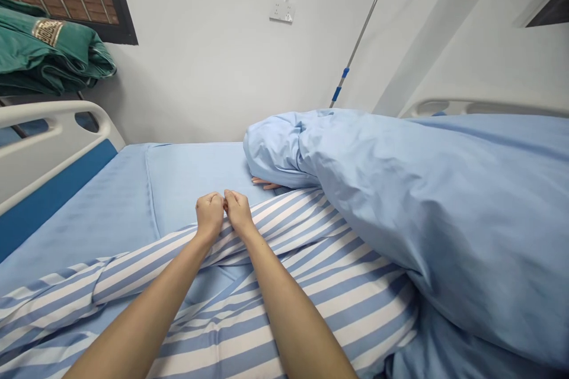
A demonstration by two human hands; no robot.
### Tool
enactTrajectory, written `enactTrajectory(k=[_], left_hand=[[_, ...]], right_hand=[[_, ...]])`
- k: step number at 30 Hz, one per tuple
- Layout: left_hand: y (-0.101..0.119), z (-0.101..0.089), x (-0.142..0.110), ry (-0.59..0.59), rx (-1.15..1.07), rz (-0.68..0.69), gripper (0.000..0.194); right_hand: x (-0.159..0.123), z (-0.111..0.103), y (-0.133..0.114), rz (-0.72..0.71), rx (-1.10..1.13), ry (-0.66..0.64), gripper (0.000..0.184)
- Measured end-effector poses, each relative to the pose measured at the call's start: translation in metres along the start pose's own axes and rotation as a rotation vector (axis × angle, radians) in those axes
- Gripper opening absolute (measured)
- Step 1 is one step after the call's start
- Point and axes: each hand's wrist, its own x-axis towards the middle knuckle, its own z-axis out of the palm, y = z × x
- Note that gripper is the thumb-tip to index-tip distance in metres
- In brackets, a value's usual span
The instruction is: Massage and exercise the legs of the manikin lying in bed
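Both hands are closed, side by side, at the far edge of blue-and-white striped clothing. My left hand is a fist with its fingers curled under, out of sight. Almost touching it, my right hand is also closed, thumb side toward the left. Whether either one grips the striped cloth is hidden. The clothing looks like patient trousers, its long legs stretching left across the light blue bed sheet. Fingers of another hand, from a person or a manikin, stick out from under a blue quilt.
A white and blue bed end board stands at the left. Beyond it is a pile of folded green cloth below a barred window. A drip pole rises behind the quilt, and a wall socket is on the white wall.
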Motion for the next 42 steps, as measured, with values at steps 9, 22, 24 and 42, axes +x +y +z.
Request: enactTrajectory(k=[9,22,24,42], left_hand=[[-0.011,0.025,-0.010,0.105,0.199,-0.016,0.026],[0.006,0.030,-0.013,-0.025,0.423,-0.030,0.024],[0.015,0.038,-0.010,-0.030,0.330,-0.020,0.023],[0.029,0.090,-0.010,-0.054,0.190,-0.001,0.024]], right_hand=[[0.004,-0.004,0.002,0.031,0.005,0.113,0.035],[0.002,-0.054,-0.003,-0.164,-0.492,0.013,0.040],[0.006,-0.055,-0.001,-0.140,-0.384,0.017,0.040],[0.021,-0.097,-0.001,-0.127,-0.453,0.286,0.037]])
